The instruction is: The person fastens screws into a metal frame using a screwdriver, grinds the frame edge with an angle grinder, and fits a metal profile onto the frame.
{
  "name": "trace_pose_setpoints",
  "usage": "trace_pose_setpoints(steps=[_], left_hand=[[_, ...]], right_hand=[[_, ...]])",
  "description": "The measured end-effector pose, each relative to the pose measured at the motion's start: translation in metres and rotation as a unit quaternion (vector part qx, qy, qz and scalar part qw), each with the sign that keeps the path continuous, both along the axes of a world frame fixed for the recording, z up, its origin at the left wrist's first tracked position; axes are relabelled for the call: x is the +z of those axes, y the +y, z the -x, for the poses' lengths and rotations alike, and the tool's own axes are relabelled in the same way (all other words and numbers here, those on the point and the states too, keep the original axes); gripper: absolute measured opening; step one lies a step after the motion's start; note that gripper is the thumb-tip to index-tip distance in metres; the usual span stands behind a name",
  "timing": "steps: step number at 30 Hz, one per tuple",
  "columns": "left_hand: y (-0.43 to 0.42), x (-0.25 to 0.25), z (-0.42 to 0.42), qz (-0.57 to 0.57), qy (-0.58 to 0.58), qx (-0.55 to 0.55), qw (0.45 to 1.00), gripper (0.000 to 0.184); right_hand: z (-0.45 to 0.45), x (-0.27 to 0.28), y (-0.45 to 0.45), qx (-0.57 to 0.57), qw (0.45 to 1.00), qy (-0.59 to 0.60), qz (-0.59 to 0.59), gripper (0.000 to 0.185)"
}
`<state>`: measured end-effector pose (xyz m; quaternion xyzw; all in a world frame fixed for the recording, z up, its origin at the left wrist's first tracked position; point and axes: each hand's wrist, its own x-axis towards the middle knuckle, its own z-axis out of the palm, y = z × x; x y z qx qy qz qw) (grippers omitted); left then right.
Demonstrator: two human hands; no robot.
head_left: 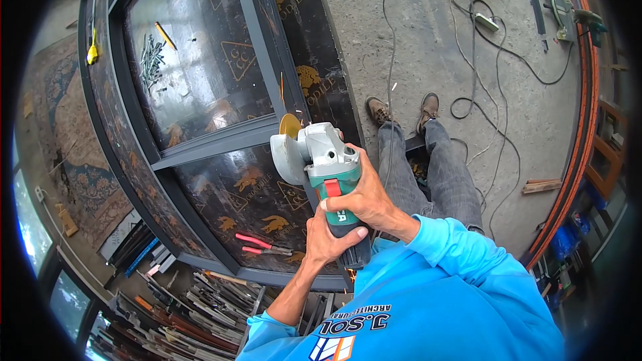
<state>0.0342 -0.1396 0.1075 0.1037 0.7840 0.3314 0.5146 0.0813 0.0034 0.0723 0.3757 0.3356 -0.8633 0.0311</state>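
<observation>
A green and grey angle grinder point(332, 160) is held in both my hands. My right hand point(371, 194) wraps round its body near the gear head, the thumb beside the red switch. Lower down, my left hand point(322, 242) closes round the rear of the body, close to the black end. The yellowish disc point(289, 125), partly behind a pale guard point(287, 160), is at a dark grey metal frame point(261, 33); exact contact cannot be made out. Orange sparks show by the disc and near the grinder's rear end.
Red-handled pliers point(264, 246), a pile of screws point(152, 61) and a yellow marker-like tool point(165, 35) lie on the dark printed board point(247, 187). Cables point(475, 67) trail over the concrete floor point(428, 33) around my feet. Metal strips point(194, 314) are stacked lower left.
</observation>
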Motion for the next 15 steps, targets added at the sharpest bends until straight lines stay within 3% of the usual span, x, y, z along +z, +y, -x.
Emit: trace_pose_setpoints(steps=[15], left_hand=[[-0.0031,-0.0023,-0.0065,-0.002,0.013,-0.002,1.000,0.075]], right_hand=[[-0.0070,-0.0058,-0.0034,0.001,1.000,0.002,0.018,0.098]])
